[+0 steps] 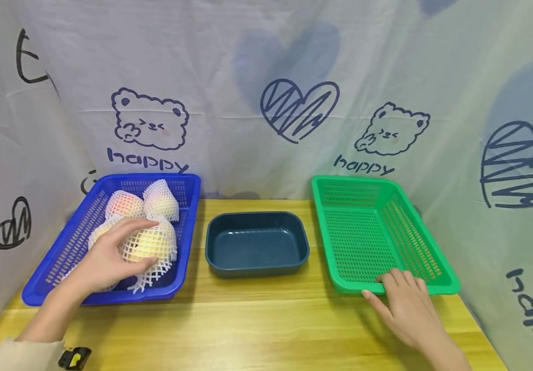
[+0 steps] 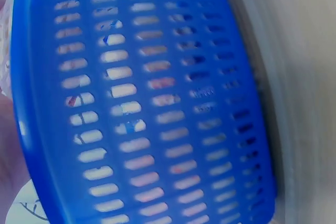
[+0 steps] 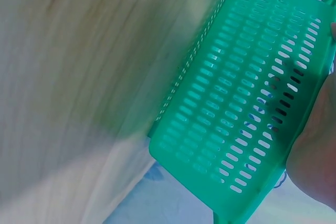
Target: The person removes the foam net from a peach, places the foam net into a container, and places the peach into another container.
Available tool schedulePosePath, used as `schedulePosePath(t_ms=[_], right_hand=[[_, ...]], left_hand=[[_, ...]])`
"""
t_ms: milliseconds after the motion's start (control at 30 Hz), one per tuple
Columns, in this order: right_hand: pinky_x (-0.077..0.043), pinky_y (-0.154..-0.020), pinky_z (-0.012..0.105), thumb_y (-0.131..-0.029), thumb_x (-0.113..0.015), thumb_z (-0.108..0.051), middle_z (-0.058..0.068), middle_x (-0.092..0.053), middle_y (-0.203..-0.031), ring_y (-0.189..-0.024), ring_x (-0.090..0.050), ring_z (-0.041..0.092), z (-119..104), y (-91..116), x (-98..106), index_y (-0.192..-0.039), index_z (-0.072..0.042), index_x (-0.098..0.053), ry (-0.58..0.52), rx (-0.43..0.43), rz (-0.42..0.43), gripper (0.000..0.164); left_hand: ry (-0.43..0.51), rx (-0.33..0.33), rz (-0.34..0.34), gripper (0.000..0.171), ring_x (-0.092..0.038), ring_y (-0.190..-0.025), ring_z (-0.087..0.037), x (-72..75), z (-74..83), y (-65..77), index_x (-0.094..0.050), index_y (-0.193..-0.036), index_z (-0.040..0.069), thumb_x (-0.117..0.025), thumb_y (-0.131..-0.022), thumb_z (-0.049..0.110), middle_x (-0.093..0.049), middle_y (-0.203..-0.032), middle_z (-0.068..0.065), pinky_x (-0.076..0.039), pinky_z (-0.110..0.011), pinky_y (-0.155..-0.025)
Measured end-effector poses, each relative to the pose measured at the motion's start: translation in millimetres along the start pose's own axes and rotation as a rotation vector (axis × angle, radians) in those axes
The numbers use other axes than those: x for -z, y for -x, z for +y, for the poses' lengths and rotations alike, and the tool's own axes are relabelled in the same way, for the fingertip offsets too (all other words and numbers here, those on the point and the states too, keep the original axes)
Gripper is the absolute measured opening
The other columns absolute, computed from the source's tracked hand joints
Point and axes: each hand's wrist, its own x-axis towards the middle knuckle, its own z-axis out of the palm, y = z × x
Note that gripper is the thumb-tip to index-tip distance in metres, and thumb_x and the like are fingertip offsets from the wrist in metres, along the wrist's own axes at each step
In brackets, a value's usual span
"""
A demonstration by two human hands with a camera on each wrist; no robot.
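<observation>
Head: at eight o'clock, my left hand (image 1: 110,253) curls round a netted fruit (image 1: 149,243) in the blue basket (image 1: 191,226); at four, my right hand (image 1: 407,308) grips the green basket (image 1: 359,237), likely steadying it. Left wrist: basket wall hides that grip. Right wrist: fingers mostly hidden.

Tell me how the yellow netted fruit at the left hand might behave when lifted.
The yellow netted fruit looks rounded, so it may roll if nudged. Its white mesh sleeve, loose at the lower end, will probably squash softly and could slide a little. That padding hints the fruit may bruise easily.
</observation>
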Motion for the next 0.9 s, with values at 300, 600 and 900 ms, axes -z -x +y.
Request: schedulePosePath(t_ms=[300,600,900], right_hand=[[-0.039,-0.081,0.048,-0.101,-0.064,-0.046,0.005,-0.063,-0.109,-0.102,-0.055,0.03,-1,-1,2,-0.112,-0.008,-0.066,-0.009,-0.002,-0.019,0.04],[-0.039,-0.08,0.047,-0.101,-0.064,-0.046,0.005,-0.063,-0.109,-0.101,-0.056,0.03,1,-1,1,-0.111,-0.007,-0.066,0.0,0.005,-0.011,0.04],[-0.039,-0.08,0.045,-0.101,-0.064,-0.046,0.006,-0.064,-0.108,-0.101,-0.056,0.029,1,-1,0,-0.11,-0.007,-0.066,0.002,0.012,0.001,0.04]], left_hand=[[0.053,-0.007,0.139,0.077,-0.042,-0.13,0.002,-1.2,18.1,-2.0,-0.062,-0.142,0.016,-0.092,-0.073,0.006,-0.057,-0.141,-0.005,-0.036,-0.04,-0.117],[0.179,-0.055,0.229,0.074,-0.05,-0.12,-0.007,-17.0,38.5,-2.9,-0.065,-0.137,0.01,-0.09,-0.069,-0.005,-0.058,-0.136,0.006,-0.045,-0.012,-0.089],[0.188,-0.151,0.168,0.077,-0.051,-0.124,-0.009,-34.6,58.6,-6.1,-0.064,-0.138,0.015,-0.092,-0.068,-0.001,-0.059,-0.138,-0.001,-0.046,-0.016,-0.093]])
